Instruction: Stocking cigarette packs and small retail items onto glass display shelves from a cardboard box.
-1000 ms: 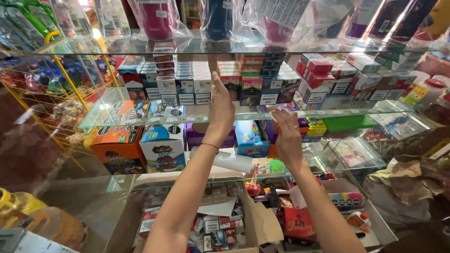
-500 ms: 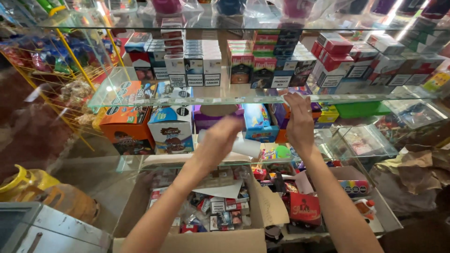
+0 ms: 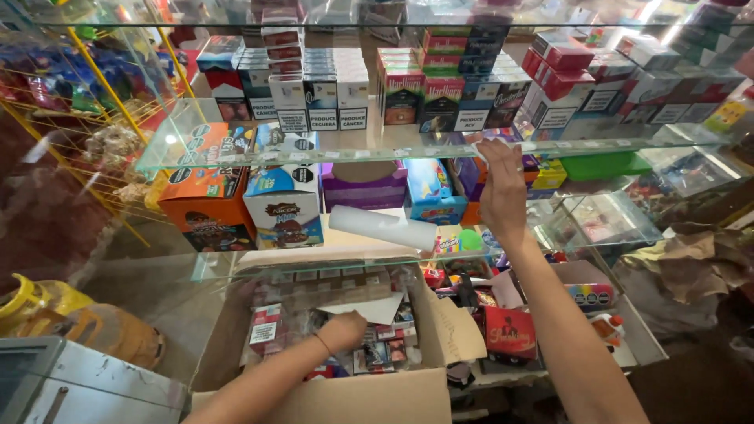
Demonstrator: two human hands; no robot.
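Since the earlier frame, the left hand point(image 3: 343, 330) has dropped from just below the glass shelf point(image 3: 236, 153) into the open cardboard box point(image 3: 330, 396) well below that shelf, while the right hand point(image 3: 503, 192) has stayed raised at the shelf's front edge. The left hand rests on the small packs point(image 3: 267, 326) packed inside the box, fingers curled downward among them; whether they are closed around a pack cannot be told, since the fingertips are hidden. A white sheet of paper point(image 3: 369, 308) lies on the packs, just behind the left hand. The right hand is raised with the palm facing away and the fingers extended and held together, the fingertips point(image 3: 493, 149) touching the front edge of the glass shelf; it clamps nothing. On top of the glass shelf, behind the right hand's fingertips, stand rows of cigarette packs point(image 3: 408, 94) in red, white and blue. Below the glass shelf sit an orange carton point(image 3: 206, 196) and a white-and-blue carton point(image 3: 284, 200), side by side, with a white roll point(image 3: 382, 228) lying between them and the right hand. A red pouch point(image 3: 509, 334) lies beside the cardboard box, below the right forearm.
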